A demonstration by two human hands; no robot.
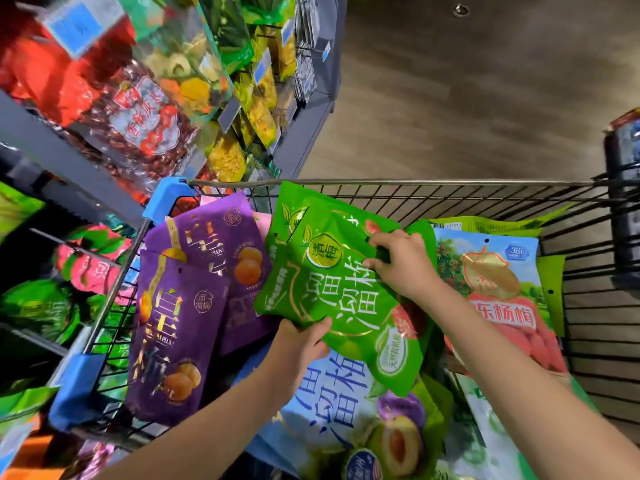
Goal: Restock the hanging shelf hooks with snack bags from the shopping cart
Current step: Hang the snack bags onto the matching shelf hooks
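Gripping lower edge of green bags (332, 289) with left hand (301, 344), thumb on the front. Pinching upper edge with right hand (398, 268), fingers curled over it. Looks like two green bags stacked, held tilted above the load in the cart (450, 183). Below them: purple bags (180, 334) leaning at cart's left wall, blue bag (346, 410) underneath, red-fruit bag (498, 289) to the right. Shelf (69, 161) with hanging snack packs just left of cart.
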